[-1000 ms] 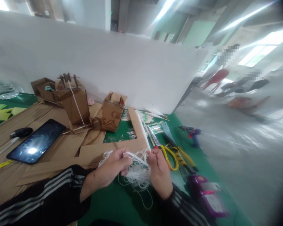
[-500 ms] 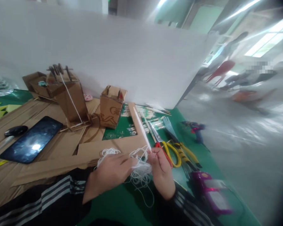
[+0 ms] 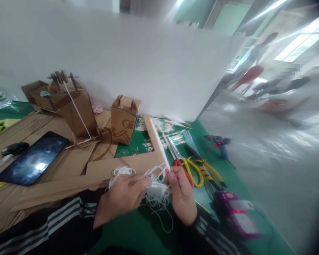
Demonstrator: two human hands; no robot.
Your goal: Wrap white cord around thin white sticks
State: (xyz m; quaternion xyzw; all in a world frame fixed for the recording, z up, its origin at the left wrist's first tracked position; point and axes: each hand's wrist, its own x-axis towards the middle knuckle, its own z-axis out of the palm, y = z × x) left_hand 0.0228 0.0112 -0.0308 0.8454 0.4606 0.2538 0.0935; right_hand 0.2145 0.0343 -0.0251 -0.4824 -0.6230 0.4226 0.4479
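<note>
A loose tangle of white string (image 3: 158, 201) hangs between my two hands over the green table. My left hand (image 3: 126, 193) is closed in a pinch at the tangle's left side, with string at its fingertips. On the other side, my right hand (image 3: 183, 196) has thumb and forefinger pressed together on the string. From its fingertips a long, thin white strip (image 3: 159, 143) runs up and away; I cannot make out what it is. Another loop of string (image 3: 123, 171) lies behind my left hand on an L-shaped piece of cardboard (image 3: 119, 162).
Scissors (image 3: 188, 170), pliers (image 3: 214, 173) and a purple device (image 3: 236, 214) lie on the right, with a blue tool (image 3: 222, 147) near the table edge. Behind stand a cardboard box (image 3: 124, 122) and a taller cardboard structure (image 3: 76, 111). A phone (image 3: 33, 158) lies left; a white panel (image 3: 117, 60) rises behind.
My left hand has drawn slightly left, away from the right hand, and more of the white string shows between them. My right hand keeps its pinch. The view has shifted a little.
</note>
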